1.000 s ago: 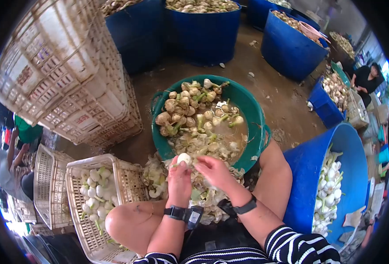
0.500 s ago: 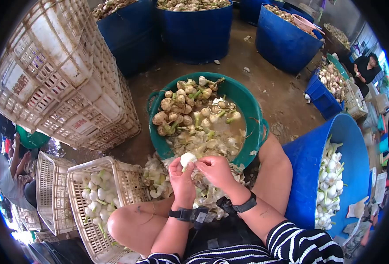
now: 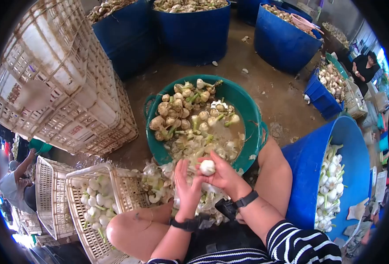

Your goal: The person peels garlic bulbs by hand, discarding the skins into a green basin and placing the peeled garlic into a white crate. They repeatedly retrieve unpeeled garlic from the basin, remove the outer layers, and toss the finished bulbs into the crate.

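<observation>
Right now, holding a peeled white garlic bulb (image 3: 207, 167) in the right hand (image 3: 223, 175), fingers curled under it, just past the knees. Left hand (image 3: 184, 185) open, fingers spread, touching the bulb's left side. Below both, a heap of peelings (image 3: 159, 182). At nine o'clock, white basket (image 3: 119, 180) of peeled bulbs. At twelve, green tub (image 3: 247, 110) with muddy water and unpeeled garlic. At three, blue tub (image 3: 309, 176). Farther, more blue barrels (image 3: 194, 35).

You sit in a garlic processing yard: blue tubs (image 3: 194, 31) of bulbs, stacked crates (image 3: 58, 83), concrete floor (image 3: 273, 97).
</observation>
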`<state>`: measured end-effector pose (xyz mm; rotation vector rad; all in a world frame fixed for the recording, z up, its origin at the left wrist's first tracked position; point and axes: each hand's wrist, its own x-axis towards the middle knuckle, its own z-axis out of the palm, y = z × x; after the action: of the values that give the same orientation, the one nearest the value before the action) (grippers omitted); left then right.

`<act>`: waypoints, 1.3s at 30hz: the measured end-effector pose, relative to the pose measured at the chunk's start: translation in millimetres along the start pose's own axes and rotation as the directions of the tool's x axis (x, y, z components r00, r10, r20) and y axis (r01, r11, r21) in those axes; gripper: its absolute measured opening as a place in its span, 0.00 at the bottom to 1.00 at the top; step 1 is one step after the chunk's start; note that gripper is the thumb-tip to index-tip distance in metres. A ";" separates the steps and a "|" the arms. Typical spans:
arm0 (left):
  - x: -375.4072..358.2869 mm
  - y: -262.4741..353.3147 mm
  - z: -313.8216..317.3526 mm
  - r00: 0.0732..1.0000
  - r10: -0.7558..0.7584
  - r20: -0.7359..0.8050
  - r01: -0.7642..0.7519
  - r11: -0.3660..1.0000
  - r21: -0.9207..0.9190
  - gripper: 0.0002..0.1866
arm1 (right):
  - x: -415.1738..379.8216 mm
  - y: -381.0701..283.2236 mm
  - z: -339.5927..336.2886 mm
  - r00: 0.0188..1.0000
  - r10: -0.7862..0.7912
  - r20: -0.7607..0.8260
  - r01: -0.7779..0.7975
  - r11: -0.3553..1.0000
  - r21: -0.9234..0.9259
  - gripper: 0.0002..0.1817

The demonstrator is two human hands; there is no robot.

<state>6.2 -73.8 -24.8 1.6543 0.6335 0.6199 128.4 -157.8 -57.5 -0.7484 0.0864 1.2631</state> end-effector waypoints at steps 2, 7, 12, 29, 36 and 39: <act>0.0 -4.2 -6.6 0.981 -0.166 -0.096 0.121 0.925 -0.360 0.33 | -15.5 -34.0 9.0 0.925 -0.176 0.336 0.052 0.936 0.348 0.36; 20.7 -16.8 -15.6 0.883 -0.413 -0.224 0.290 0.854 -0.431 0.27 | 17.6 -129.0 -12.1 0.896 -0.427 -0.119 0.444 0.864 0.238 0.38; 28.7 -34.8 -3.8 0.854 -0.489 -0.177 0.366 0.807 -0.464 0.13 | 182.5 -127.7 -176.8 0.697 -0.269 -0.665 0.363 0.932 0.003 0.22; 40.6 -27.8 -34.9 0.828 -0.561 0.000 0.530 0.783 -0.326 0.17 | 3.7 38.4 56.9 0.912 -0.282 0.297 0.306 -0.013 -0.952 0.15; 29.2 -24.3 -40.6 0.827 -0.553 0.101 0.545 0.747 -0.381 0.17 | 0.3 38.5 47.3 0.902 -0.274 0.335 0.310 -0.131 -0.942 0.15; 29.5 -34.1 -37.8 0.855 -0.447 0.262 0.513 0.653 -0.557 0.21 | -3.2 35.0 57.9 0.933 0.068 -0.352 -0.218 0.888 -0.406 0.13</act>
<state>-1.8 -21.6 -50.8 0.8361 0.6730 0.2884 77.1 -124.9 -28.0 -1.3689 0.1332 1.3048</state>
